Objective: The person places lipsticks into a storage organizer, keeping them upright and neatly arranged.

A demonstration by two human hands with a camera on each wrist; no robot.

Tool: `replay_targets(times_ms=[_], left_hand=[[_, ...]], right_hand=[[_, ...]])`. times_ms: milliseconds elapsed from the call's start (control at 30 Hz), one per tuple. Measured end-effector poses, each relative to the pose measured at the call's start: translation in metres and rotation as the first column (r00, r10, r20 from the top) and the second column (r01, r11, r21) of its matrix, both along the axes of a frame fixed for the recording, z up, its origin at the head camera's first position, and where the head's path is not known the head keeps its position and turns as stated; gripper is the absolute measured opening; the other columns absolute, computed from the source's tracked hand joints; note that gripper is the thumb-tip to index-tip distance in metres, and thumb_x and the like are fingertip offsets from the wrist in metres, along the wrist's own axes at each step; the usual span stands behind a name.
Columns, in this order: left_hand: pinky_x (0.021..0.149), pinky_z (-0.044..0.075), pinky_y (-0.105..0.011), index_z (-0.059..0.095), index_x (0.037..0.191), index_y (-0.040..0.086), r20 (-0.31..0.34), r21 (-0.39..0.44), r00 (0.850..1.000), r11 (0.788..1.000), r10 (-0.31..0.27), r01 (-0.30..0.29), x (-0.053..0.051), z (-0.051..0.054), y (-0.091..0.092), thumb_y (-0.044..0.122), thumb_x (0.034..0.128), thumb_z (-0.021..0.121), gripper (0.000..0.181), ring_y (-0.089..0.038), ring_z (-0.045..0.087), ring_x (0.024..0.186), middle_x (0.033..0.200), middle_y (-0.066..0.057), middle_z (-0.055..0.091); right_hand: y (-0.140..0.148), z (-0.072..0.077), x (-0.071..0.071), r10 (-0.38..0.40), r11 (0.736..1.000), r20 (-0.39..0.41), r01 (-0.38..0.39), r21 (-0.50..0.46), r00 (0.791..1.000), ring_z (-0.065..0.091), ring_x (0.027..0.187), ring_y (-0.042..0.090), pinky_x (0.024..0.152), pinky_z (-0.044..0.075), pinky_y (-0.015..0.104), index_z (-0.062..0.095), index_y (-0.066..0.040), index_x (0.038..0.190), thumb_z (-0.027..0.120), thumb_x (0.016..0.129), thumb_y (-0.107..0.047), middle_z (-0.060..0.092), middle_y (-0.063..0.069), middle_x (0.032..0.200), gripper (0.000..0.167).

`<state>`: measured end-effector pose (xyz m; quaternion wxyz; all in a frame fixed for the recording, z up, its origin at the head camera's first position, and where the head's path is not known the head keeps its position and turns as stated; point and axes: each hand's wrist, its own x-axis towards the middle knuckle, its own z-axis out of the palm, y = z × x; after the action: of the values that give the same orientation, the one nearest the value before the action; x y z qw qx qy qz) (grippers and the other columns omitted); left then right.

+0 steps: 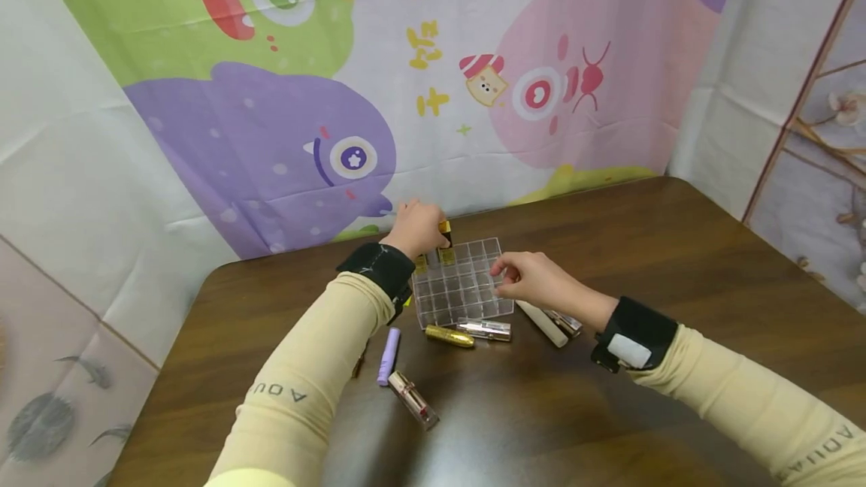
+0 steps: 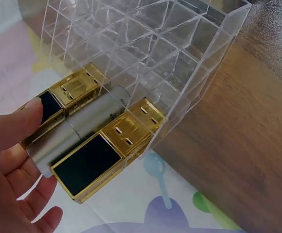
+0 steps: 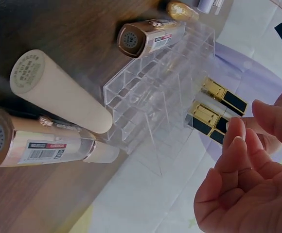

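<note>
A clear divided lipstick organizer (image 1: pixel 463 288) stands on the table in the head view. At its back row my left hand (image 1: pixel 416 228) pinches a black-and-gold lipstick (image 2: pixel 79 89), with the thumb on its black side. Beside it a silver tube (image 2: pixel 93 116) and another black-and-gold lipstick (image 2: pixel 90 165) stand in the organizer, close to one another. My right hand (image 1: pixel 537 276) hovers by the organizer's right side, fingers loosely curled, holding nothing. In the right wrist view, the right fingers partly hide the left hand and the lipsticks.
Along the organizer's near side lie a gold tube (image 1: pixel 449 336), a shiny silver-toned tube (image 1: pixel 485 329) and a beige tube (image 1: pixel 543 323). A purple tube (image 1: pixel 389 356) and a lipstick with a clear end (image 1: pixel 413 399) lie nearer. Behind the table hangs a cartoon cloth (image 1: pixel 433 149).
</note>
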<state>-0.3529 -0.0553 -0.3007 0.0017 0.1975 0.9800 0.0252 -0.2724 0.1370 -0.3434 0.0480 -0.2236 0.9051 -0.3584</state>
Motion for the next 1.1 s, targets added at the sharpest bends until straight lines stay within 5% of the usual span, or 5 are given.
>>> replay_targets(times_ms=[267,667,800,967,1100], left_hand=[[0.078,0.046,-0.036,0.069,0.086,0.007,0.005,-0.016,1.0,0.999,-0.03,0.03,0.0,0.003,-0.001,0.022,0.0798,0.07,0.016,-0.025,0.059,0.084,0.085,-0.007,0.067],[0.078,0.047,-0.036,0.067,0.095,0.006,0.047,0.014,0.999,1.0,-0.014,0.014,0.003,0.001,-0.011,0.022,0.0796,0.071,0.023,-0.025,0.059,0.087,0.093,-0.009,0.066],[0.076,0.044,-0.037,0.064,0.089,0.006,0.042,0.05,0.999,0.999,-0.015,0.013,0.005,0.004,-0.022,0.024,0.0778,0.072,0.023,-0.024,0.057,0.081,0.087,-0.008,0.063],[0.09,0.038,-0.046,0.063,0.109,0.006,-0.008,0.043,1.0,0.999,-0.015,0.016,0.01,0.017,-0.045,0.032,0.0756,0.073,0.044,-0.032,0.054,0.102,0.108,-0.01,0.064],[0.089,0.039,-0.048,0.062,0.113,0.003,-0.063,0.062,0.998,0.998,-0.012,0.016,0.015,0.022,-0.067,0.035,0.0726,0.074,0.053,-0.035,0.053,0.104,0.111,-0.013,0.063]], right_hand=[[0.004,0.001,0.002,-0.018,1.0,0.004,0.018,0.023,1.0,0.048,0.064,0.013,0.06,0.038,0.026,0.061,0.0,0.104,0.066,0.082,-0.011,0.056,0.003,0.074,0.026],[0.011,0.0,0.003,-0.039,0.992,-0.06,0.046,0.118,0.997,0.049,0.065,0.013,0.061,0.04,0.027,0.063,0.005,0.102,0.063,0.083,-0.009,0.058,0.004,0.073,0.024],[0.017,-0.008,0.005,-0.056,0.964,-0.099,0.08,0.254,0.994,0.055,0.068,0.016,0.061,0.042,0.029,0.065,0.002,0.1,0.062,0.083,-0.01,0.064,0.007,0.081,0.022],[0.028,-0.024,0.014,-0.07,0.907,-0.113,0.111,0.406,0.991,0.053,0.061,0.015,0.053,0.037,0.028,0.066,-0.004,0.086,0.063,0.08,-0.013,0.062,0.003,0.072,0.011],[0.033,-0.039,0.025,-0.038,0.848,-0.199,0.136,0.512,0.979,0.047,0.054,0.013,0.05,0.033,0.03,0.061,-0.009,0.068,0.067,0.076,-0.014,0.056,0.0,0.061,0.011]])
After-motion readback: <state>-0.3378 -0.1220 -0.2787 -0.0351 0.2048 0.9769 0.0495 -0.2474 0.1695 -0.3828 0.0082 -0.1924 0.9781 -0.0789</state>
